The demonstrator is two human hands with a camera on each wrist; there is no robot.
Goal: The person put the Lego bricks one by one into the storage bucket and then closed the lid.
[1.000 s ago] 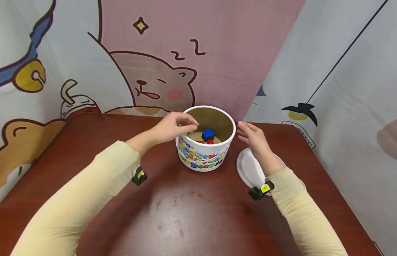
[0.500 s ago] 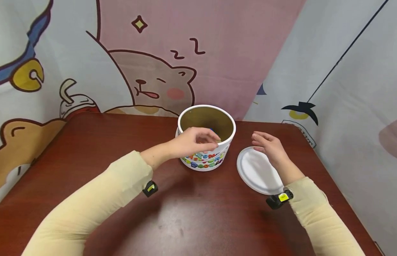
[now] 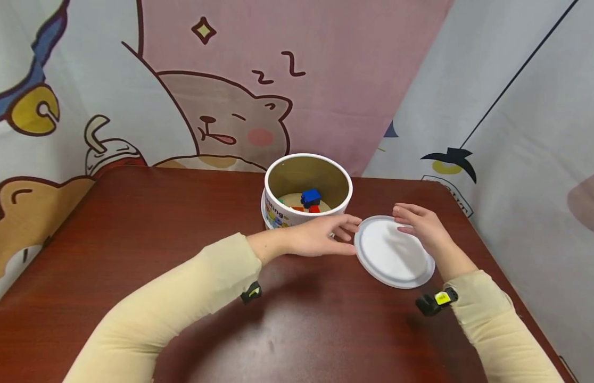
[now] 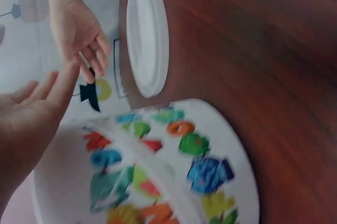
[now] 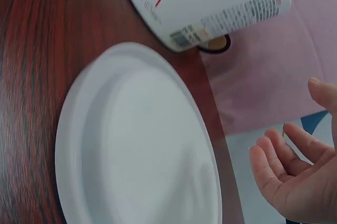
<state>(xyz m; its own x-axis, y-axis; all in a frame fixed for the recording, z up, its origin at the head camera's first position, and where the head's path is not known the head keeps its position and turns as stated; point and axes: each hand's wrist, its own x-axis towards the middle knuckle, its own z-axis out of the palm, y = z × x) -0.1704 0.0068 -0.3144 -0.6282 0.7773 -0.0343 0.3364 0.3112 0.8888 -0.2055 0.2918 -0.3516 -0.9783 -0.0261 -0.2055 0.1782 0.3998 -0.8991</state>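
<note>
A white round lid (image 3: 395, 252) lies on the table to the right of a white printed bucket (image 3: 273, 213). My left hand (image 3: 321, 235) hovers in front of the bucket, its fingers pointing at the lid's left edge and holding nothing. Above the lid's upper right side is my right hand (image 3: 423, 229), fingers loosely bent, nothing in it. Inside the bucket lie a blue block (image 3: 311, 198) and a red block (image 3: 314, 209). In the right wrist view the lid (image 5: 152, 145) sits apart from the right hand (image 5: 300, 171).
The brown table (image 3: 206, 213) backs onto a curtain (image 3: 335, 80) with cartoon animals. A thin white handle (image 4: 158, 174) hangs across the bucket's printed side.
My left hand has moved from the bucket's rim rightward and down, past its front. The right hand has shifted right, from beside the bucket to above the lid. Bucket and lid stay put.
</note>
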